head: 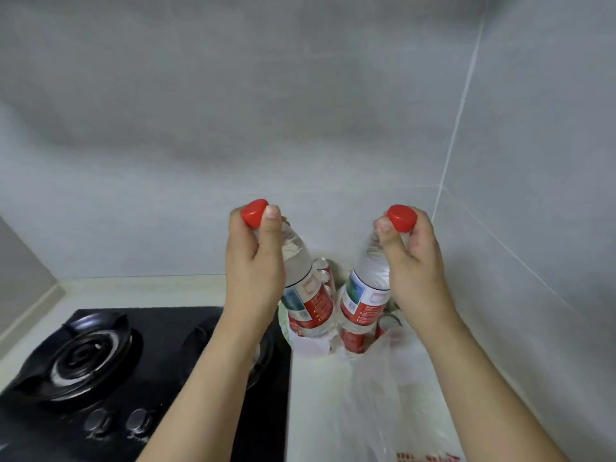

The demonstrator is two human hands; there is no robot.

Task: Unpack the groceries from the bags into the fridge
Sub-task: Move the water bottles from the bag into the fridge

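Two water bottles raised over the plastic bag (pixel 373 388) on the counter (pixel 140 288). Left hand (pixel 255 261) grips the left bottle (pixel 306 291) by its neck under the red cap (pixel 255 212); right hand (pixel 415 265) likewise grips the right bottle (pixel 365 295). More red-labelled bottles in bag, count unclear. Gas hob (pixel 100 368): two burners, two knobs.

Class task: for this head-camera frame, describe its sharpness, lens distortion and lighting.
Head view: the hob burner is smeared by motion blur; wide-angle bending curves the wall grout line; soft, even light, with dim shading on the upper wall; both bottle caps stay fairly crisp.
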